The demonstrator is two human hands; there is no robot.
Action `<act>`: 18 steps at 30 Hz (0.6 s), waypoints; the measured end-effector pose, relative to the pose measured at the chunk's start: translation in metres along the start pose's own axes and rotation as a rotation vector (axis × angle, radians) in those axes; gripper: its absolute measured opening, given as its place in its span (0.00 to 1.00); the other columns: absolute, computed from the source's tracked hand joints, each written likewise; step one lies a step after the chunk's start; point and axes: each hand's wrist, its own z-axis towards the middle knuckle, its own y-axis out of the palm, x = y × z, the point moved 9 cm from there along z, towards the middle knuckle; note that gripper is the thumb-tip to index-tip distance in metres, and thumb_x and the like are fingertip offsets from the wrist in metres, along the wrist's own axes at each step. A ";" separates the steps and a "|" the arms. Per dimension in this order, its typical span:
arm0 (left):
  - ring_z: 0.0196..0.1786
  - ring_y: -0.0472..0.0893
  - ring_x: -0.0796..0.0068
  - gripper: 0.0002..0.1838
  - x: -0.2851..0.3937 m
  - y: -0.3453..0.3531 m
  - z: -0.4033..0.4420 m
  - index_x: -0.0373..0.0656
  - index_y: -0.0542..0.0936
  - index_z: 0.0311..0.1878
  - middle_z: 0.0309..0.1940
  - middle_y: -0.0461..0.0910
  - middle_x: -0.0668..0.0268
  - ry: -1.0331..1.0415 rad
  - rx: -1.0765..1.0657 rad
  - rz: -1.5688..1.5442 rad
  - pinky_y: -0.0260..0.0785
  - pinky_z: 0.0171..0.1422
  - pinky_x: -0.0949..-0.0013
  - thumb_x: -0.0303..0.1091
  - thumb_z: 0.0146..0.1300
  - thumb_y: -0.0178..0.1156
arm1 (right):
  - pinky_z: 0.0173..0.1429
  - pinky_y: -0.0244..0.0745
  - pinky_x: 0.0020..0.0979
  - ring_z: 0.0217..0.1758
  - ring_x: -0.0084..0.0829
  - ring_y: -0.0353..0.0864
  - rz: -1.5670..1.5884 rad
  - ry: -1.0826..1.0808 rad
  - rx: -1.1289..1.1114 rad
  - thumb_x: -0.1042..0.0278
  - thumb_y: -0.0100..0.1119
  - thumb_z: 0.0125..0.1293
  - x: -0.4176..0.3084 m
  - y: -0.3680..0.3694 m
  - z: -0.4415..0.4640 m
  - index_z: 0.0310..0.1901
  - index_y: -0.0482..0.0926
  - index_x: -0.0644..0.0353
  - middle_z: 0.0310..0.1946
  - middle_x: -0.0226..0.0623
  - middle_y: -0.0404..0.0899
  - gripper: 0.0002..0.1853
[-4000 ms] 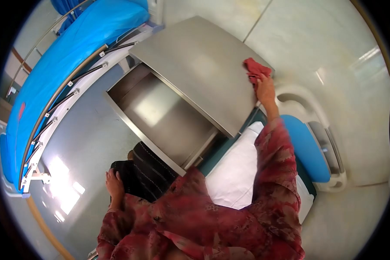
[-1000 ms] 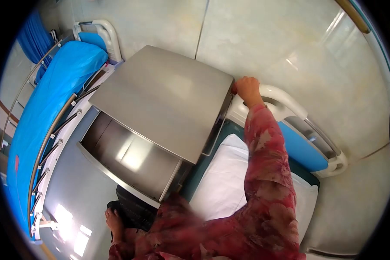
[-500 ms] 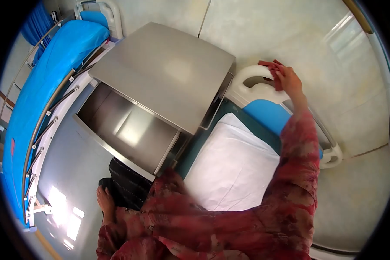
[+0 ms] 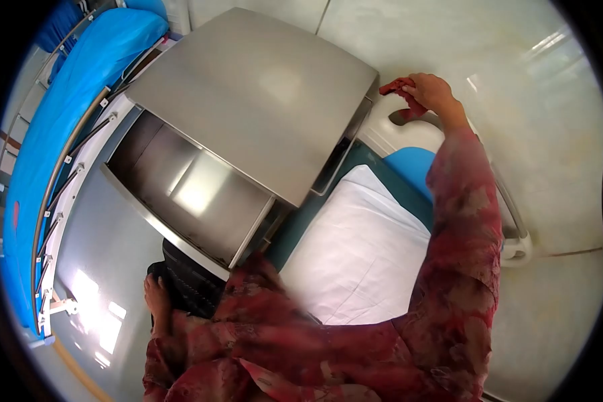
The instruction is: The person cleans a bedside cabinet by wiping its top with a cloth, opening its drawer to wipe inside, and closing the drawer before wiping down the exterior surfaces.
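The right hand (image 4: pixel 434 94) is in the upper right of the frame. Its fingers are bent around a crumpled red cloth (image 4: pixel 414 104), pinching it, and the ends hang out. The cloth is over the top corner of the white plastic headboard (image 4: pixel 394 137) with a blue panel (image 4: pixel 412 167). I cannot tell if it touches the headboard or is just above it.

The left hand (image 4: pixel 157 298) is in the lower left. It holds nothing that I can see. Its fingers look loose, and it seems to rest on the black cloth with thin pale lines (image 4: pixel 191 281) over the person's legs.

In the top middle is a shiny grey metal cabinet (image 4: pixel 261 100). Its grey metal drawer (image 4: pixel 197 194) is pulled out toward the legs. Right of the drawer, on the dark green bed (image 4: pixel 291 251), lies a white pillow (image 4: pixel 365 248). A bed with a bright blue cover (image 4: pixel 53 154) fills the left side.

The step in hand looks like using the red cloth around the headboard's top, near the cabinet's corner. From here, I think a move calls for keeping the cloth bunched in the fingers and pressing it flat, without bumping that metal corner.
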 end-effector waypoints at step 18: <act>0.59 0.76 0.55 0.22 -0.010 -0.026 -0.015 0.44 0.73 0.58 0.56 0.76 0.58 0.029 0.079 0.060 0.70 0.57 0.47 0.49 0.70 0.52 | 0.62 0.71 0.47 0.59 0.46 0.76 0.003 -0.111 0.562 0.76 0.57 0.56 -0.035 -0.011 -0.065 0.57 0.78 0.51 0.57 0.41 0.77 0.24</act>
